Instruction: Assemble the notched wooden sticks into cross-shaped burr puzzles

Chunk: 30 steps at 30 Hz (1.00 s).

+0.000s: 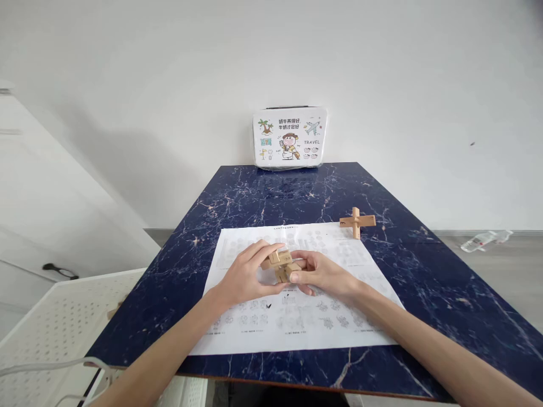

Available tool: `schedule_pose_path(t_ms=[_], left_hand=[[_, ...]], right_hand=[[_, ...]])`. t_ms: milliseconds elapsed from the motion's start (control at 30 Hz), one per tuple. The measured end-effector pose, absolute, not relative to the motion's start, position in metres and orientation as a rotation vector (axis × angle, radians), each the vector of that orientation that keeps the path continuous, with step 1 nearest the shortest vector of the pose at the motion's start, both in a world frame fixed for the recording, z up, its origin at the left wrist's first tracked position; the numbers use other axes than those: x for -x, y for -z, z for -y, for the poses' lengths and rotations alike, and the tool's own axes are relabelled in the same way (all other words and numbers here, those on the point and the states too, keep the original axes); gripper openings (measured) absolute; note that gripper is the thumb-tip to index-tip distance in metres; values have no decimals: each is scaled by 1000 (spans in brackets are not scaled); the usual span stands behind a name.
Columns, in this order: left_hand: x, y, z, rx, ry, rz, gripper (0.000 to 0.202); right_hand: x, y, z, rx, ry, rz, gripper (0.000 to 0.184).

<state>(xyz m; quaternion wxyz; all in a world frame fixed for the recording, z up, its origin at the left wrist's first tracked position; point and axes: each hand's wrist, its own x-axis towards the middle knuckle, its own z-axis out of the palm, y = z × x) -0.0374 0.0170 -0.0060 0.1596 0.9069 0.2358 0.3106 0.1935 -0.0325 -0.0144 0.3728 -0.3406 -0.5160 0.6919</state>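
Several interlocked notched wooden blocks, a wooden burr puzzle [281,263], sit between my two hands above a printed sheet. My left hand [249,270] grips the puzzle from the left, its fingers over the top and thumb below. From the right, my right hand [319,272] pinches a block at the puzzle's lower right between thumb and fingers. Fingers cover part of the puzzle. Under both hands lies the white instruction sheet [254,338], printed with small line drawings. Apart from the hands, two crossed wooden pieces [357,222] rest at the sheet's upper right corner.
A blue marbled table [271,198] carries everything. At its far edge a white cartoon-printed case [291,138] stands against the wall. A white perforated surface [63,308] with a cable [51,366] is at left. Clear plastic packaging [486,240] lies on the floor at right.
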Motion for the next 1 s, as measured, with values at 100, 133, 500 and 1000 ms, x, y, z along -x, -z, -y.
schedule_pose_path(t_ms=[100, 133, 500, 1000], left_hand=[[39, 9, -17, -2680, -824, -668, 66], [39, 11, -18, -2712, -828, -678, 66], [33, 17, -19, -2914, -1018, -622, 56], [35, -1, -11, -2346, -626, -692, 50]], right_hand=[[-192, 18, 32, 923, -1754, 1327, 63], [-191, 18, 32, 936, -1742, 1327, 63], [-178, 19, 37, 1158, -1520, 1290, 67], [-187, 17, 33, 820, -1727, 1209, 51]])
